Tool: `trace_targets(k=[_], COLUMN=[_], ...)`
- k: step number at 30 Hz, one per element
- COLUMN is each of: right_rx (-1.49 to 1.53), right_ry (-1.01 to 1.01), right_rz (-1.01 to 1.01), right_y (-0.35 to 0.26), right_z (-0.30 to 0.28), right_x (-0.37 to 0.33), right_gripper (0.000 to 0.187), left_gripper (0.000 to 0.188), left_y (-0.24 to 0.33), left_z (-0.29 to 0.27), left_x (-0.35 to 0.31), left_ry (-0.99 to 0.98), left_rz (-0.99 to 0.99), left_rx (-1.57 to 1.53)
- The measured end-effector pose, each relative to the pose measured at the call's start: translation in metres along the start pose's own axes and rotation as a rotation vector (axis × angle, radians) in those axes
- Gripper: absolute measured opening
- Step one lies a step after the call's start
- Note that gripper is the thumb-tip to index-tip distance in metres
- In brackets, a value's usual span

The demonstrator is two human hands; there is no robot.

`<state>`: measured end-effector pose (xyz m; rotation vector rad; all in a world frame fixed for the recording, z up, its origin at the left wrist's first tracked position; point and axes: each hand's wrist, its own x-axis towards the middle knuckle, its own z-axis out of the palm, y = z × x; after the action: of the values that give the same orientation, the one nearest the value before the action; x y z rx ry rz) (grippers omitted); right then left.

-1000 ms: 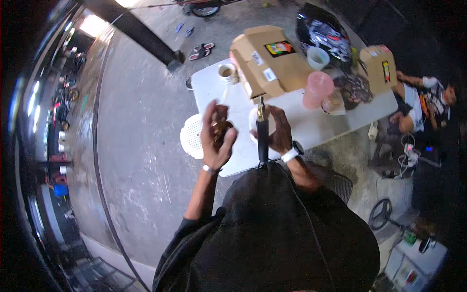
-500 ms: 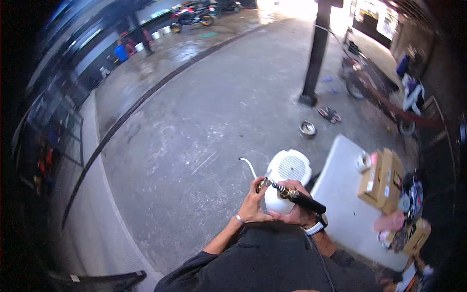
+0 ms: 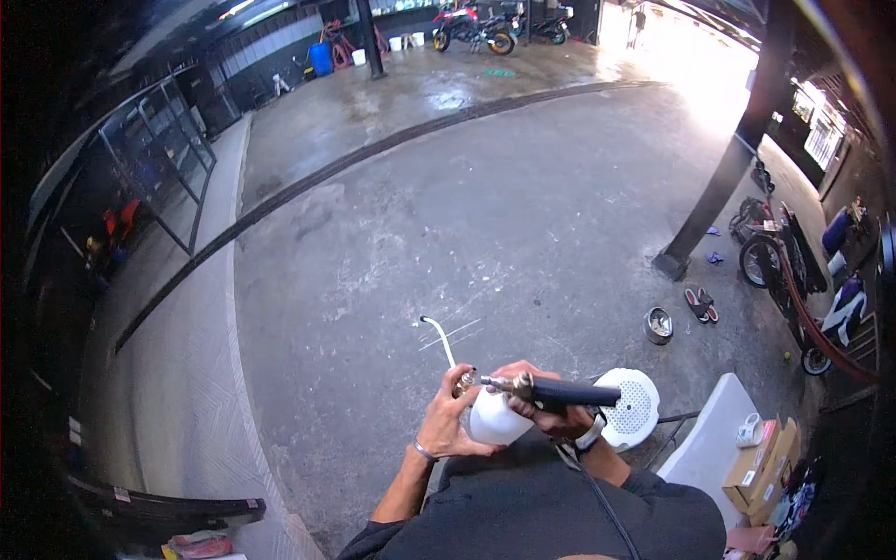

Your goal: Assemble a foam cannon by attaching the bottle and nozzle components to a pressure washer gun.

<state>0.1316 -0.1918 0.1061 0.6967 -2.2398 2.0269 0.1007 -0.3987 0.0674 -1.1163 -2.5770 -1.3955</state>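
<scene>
My left hand [image 3: 448, 420] is closed around a metal fitting [image 3: 465, 381], with its lower part against the side of a white plastic bottle [image 3: 498, 420]. A thin white tube [image 3: 439, 338] with a dark tip sticks up and left beyond that hand. My right hand [image 3: 551, 411] grips a black-handled tool [image 3: 569, 393] with a brass-coloured metal head, lying sideways above the bottle. The tool's metal tip reaches to the fitting in my left hand; whether they are joined, I cannot tell. Both hands hold the bottle close against my dark shirt. Some right fingers are hidden by the handle.
Right of my hands stands a white stool [image 3: 627, 408] with a perforated seat. A white table [image 3: 714, 425] carries cardboard boxes [image 3: 761, 476] and a mug [image 3: 749, 429]. Beyond are a metal bowl [image 3: 658, 324], sandals [image 3: 702, 305], a pillar [image 3: 714, 205] and motorcycles [image 3: 471, 33].
My view has turned left and up, so stool and table appear farther right and lower. The black-handled tool now lies nearly level instead of slanting. Both hands keep their hold.
</scene>
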Motion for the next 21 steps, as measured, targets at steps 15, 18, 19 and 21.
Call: trace_targets(k=[15, 18, 19, 21], right_rx=[-0.416, -0.247, -0.165, -0.047], right_ry=[0.099, 0.059, 0.071, 0.076], right_rz=[-0.121, -0.097, -0.122, -0.174], right_y=[0.131, 0.164, 0.178, 0.209], right_z=[-0.071, -0.078, -0.083, -0.091], right_x=[0.340, 0.389, 0.410, 0.454], right_gripper=[0.037, 0.037, 0.036, 0.037], left_gripper=[0.080, 0.081, 0.081, 0.081], left_y=[-0.197, -0.249, -0.269, -0.311], left_z=[-0.087, -0.103, -0.112, -0.133], left_x=[0.236, 0.277, 0.292, 0.327], left_ry=[0.467, 0.454, 0.448, 0.410], left_rz=[-0.178, -0.176, -0.157, -0.155], left_rx=[0.157, 0.093, 0.096, 0.101])
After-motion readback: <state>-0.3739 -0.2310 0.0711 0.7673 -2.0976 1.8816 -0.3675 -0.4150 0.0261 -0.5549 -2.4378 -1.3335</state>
